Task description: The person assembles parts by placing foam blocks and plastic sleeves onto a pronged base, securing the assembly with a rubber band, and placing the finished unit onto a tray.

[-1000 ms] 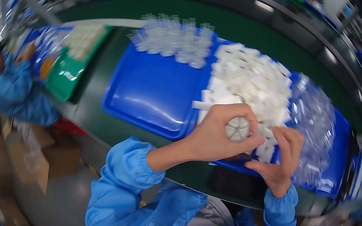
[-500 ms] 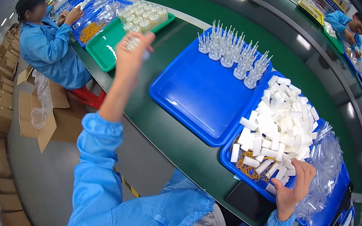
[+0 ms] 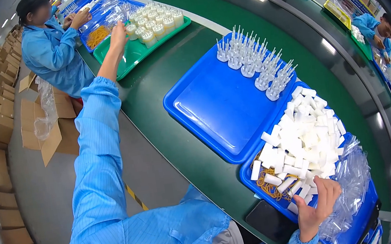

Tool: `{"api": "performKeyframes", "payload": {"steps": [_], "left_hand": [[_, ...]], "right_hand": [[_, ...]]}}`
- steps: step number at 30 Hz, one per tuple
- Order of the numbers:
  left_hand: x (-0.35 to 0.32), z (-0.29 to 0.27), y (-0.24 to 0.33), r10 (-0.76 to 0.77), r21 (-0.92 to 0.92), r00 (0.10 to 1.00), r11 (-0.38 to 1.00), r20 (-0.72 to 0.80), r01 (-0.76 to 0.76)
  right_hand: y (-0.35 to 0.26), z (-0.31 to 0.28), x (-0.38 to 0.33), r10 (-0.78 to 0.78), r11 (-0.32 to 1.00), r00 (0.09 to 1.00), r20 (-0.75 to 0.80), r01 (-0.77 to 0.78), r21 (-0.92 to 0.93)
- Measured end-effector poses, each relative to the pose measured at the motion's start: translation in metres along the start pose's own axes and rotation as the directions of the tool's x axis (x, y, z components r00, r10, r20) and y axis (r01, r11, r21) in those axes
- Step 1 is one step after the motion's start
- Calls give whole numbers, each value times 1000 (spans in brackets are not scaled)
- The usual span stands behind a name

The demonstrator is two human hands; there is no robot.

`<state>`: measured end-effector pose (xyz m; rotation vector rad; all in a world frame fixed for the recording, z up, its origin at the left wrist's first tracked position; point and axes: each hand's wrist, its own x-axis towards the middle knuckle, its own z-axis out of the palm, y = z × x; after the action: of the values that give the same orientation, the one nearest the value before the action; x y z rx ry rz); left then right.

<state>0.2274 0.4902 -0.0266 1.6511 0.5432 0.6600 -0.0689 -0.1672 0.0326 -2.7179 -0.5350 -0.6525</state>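
My left hand [image 3: 118, 37] is stretched out over the green tray [image 3: 135, 66], its fingers curled beside the nearest of several clear round cups [image 3: 159, 30] with cream-white contents. What lies inside those fingers is hidden. My right hand [image 3: 317, 207] is at the near edge of a pile of short white pieces [image 3: 301, 140], thumb and fingers apart, holding nothing visible. The pieces lie in a blue tray [image 3: 245, 172] with tan rubber bands [image 3: 272, 184]. Clear plastic bags or sleeves [image 3: 349, 185] are heaped beside my right hand.
Another blue tray [image 3: 209, 115] holds rows of clear plastic parts with upright stems [image 3: 254, 62] along its far side. A dark flat object [image 3: 267, 217] lies at the table edge. A co-worker in blue [image 3: 56, 56] sits at far left, near an open cardboard box [image 3: 55, 125].
My left hand, with something whitish in it before, has moved farther out and left over the green tray. The fingers now sit beside the cups. My right hand has barely shifted.
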Motion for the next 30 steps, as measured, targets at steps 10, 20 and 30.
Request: {"api": "performKeyframes", "payload": {"steps": [10,20,30], "left_hand": [[-2,-15,14,-168,-15,974,985,152,172],[-14,-2,15,-145,141,967,983,211,117],[-167,67,71,604,169,790,772,105,-613]], "right_hand": [[-2,1,0,-4,1000,1000,26,3,11],[-6,-2,2,15,1000,999,42,-15,6],[-4,-4,5,0,999,1000,-8,1,50]]}}
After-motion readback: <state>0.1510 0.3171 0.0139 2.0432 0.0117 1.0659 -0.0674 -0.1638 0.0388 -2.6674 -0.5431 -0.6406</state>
